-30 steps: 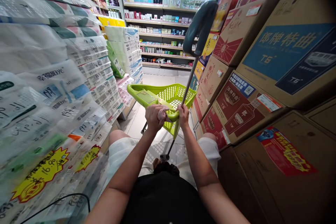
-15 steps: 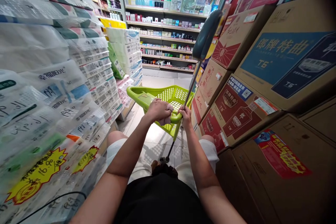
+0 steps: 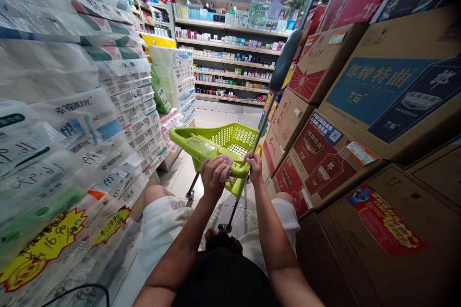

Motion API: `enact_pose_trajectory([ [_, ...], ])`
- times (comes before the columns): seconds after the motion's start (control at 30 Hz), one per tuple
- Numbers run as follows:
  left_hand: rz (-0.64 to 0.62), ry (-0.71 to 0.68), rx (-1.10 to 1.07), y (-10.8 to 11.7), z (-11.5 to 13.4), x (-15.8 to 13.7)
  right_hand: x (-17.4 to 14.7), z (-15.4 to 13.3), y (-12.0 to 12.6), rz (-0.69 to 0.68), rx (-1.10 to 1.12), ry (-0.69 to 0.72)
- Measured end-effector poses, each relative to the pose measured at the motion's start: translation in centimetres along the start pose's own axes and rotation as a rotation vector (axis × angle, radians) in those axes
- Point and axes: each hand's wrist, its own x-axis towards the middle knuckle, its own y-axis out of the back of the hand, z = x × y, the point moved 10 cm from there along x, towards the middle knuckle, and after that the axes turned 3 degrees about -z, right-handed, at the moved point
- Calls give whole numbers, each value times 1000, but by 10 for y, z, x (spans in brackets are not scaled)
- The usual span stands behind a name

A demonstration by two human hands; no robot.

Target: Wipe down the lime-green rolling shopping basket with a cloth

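A lime-green basket shopping cart (image 3: 194, 140) stands tilted in front of my knees, its perforated basket facing away. My left hand (image 3: 213, 172) is closed round a pinkish cloth (image 3: 226, 167) and presses it on the cart's near rim. My right hand (image 3: 254, 165) is wrapped round the cart at the rim's right corner, where a metal pole (image 3: 265, 117) rises. Higher on that pole is a dark grey grip (image 3: 285, 62). Cart legs with casters (image 3: 225, 227) reach the floor between my legs.
Packs of tissue paper (image 3: 82, 105) with yellow price tags (image 3: 46, 244) are stacked close on my left. Cardboard cartons (image 3: 360, 91) rise close on my right. Shelves of small boxes and bottles (image 3: 230, 43) cross the far end of the tiled aisle.
My left hand has moved down and slightly left along the near rim with the cloth, showing more of the cart's top panel. My right hand keeps its hold. The view has tilted up slightly.
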Motion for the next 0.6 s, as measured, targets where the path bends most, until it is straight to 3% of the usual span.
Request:
enact_pose_trajectory([
  [0.07,-16,34,96,5,-19,4,1,5,-1,-22,73,-45],
  [0.2,67,261,194,33,-70,25,2,7,-4,-48,118,-74],
  [0.27,79,305,160,38,-77,32,1,5,-5,-33,120,-61],
  [0.37,77,289,101,37,-64,32,-4,-6,-1,29,96,8],
  [0.43,68,248,62,35,-50,27,-12,-22,10,140,8,88],
  [0.53,21,174,-2,31,-31,22,-36,-65,30,373,-278,249],
  [0.6,-8,162,-15,29,-24,21,-53,-99,25,411,-450,364],
])
